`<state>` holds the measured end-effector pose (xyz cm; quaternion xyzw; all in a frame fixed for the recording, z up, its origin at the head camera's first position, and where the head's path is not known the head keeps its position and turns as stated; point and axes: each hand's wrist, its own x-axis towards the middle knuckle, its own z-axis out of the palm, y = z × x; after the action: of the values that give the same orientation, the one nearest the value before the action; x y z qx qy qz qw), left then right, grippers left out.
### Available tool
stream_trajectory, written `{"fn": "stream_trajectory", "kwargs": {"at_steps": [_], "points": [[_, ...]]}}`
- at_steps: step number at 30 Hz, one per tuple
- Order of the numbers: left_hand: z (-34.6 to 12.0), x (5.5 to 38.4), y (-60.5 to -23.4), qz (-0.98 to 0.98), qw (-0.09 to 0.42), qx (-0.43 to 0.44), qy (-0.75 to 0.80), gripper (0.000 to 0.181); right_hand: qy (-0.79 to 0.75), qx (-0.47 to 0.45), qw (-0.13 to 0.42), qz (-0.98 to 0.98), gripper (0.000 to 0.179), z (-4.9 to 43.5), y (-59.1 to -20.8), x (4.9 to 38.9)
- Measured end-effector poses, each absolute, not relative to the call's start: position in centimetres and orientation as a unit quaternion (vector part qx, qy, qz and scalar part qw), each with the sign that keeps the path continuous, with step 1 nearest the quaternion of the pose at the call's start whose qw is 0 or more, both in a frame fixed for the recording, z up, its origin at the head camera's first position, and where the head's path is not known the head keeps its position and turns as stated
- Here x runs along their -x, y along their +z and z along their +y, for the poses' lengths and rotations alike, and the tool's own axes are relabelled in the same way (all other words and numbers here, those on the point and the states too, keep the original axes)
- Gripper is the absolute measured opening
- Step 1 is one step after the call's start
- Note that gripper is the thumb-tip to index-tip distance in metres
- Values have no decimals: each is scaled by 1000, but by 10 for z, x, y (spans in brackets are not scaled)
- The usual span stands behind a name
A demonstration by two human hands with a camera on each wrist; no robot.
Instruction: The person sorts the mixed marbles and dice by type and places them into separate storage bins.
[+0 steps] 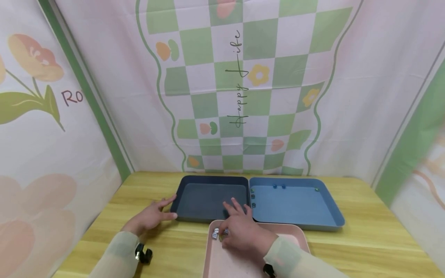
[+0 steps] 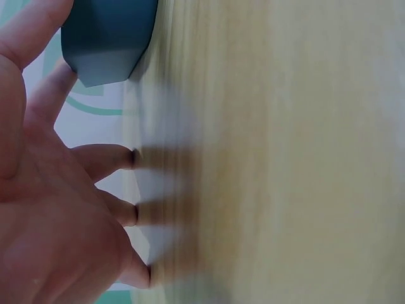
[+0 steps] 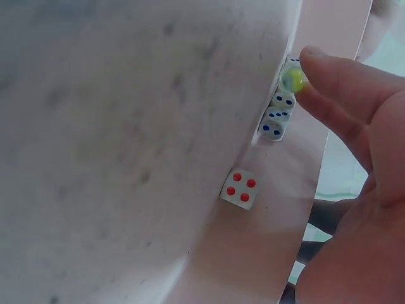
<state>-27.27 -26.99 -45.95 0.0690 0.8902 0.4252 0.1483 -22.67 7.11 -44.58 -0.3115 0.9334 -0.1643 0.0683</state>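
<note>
My right hand (image 1: 245,231) reaches over the far edge of the pink tray (image 1: 222,266). Its thumb and index finger pinch a yellow-green marble (image 3: 293,80), while the other fingers spread out past the rim. White dice with blue dots (image 3: 273,130) lie in a row along the tray wall beside the marble; a white die with red dots (image 3: 239,189) sits apart from them. My left hand (image 1: 151,216) touches the left end of the dark tray (image 1: 201,197) with thumb and index finger extended. Its other fingers (image 2: 104,158) are on the table side, slightly bent.
Right of the dark tray stands a blue tray (image 1: 292,208). Small blue marbles (image 1: 279,186) lie near its far wall, a green one (image 1: 316,189) at the far right corner, and several dark greenish ones (image 1: 253,197) along its left wall. A printed curtain (image 1: 260,96) hangs behind the wooden table (image 1: 375,239).
</note>
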Motion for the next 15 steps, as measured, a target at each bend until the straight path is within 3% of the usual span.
{"fn": "stream_trajectory", "kwargs": {"at_steps": [15], "points": [[-271,274,-462,892,143,-75,423,80,-145,316,73,935,10,69,-446,226]]}}
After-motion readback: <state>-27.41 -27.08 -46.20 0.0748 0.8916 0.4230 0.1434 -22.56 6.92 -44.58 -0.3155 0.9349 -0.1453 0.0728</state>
